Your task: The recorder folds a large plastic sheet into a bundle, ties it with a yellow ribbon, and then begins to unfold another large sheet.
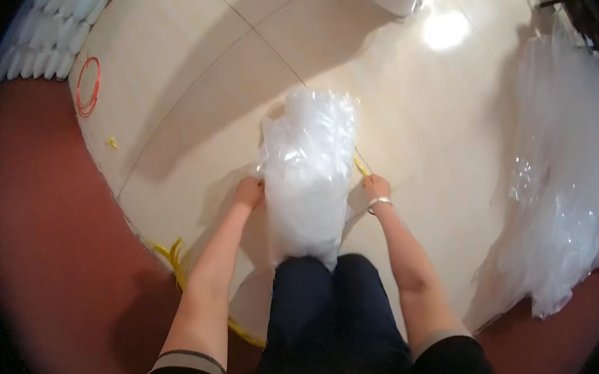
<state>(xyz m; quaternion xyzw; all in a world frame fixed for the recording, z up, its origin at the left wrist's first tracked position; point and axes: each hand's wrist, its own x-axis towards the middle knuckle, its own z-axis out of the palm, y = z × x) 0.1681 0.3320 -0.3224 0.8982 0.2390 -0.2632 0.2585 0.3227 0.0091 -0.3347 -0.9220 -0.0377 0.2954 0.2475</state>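
A bundle of clear plastic bags (307, 177) lies on the pale tiled floor just beyond my knees. My left hand (249, 191) grips its left edge, fingers closed on the plastic. My right hand (376, 189), with a bracelet on the wrist, is at the bundle's right edge and pinches a thin yellow band (361, 167) that runs against the plastic. The lower end of the bundle rests on my dark blue trousers (331, 311).
A large heap of clear plastic bags (563, 181) covers the floor at right. Stacked white packs (65, 13) sit at upper left, with a red band loop (88, 86) beside them. Loose yellow bands (176, 258) lie near my left knee. Dark red flooring (44, 250) borders the tiles.
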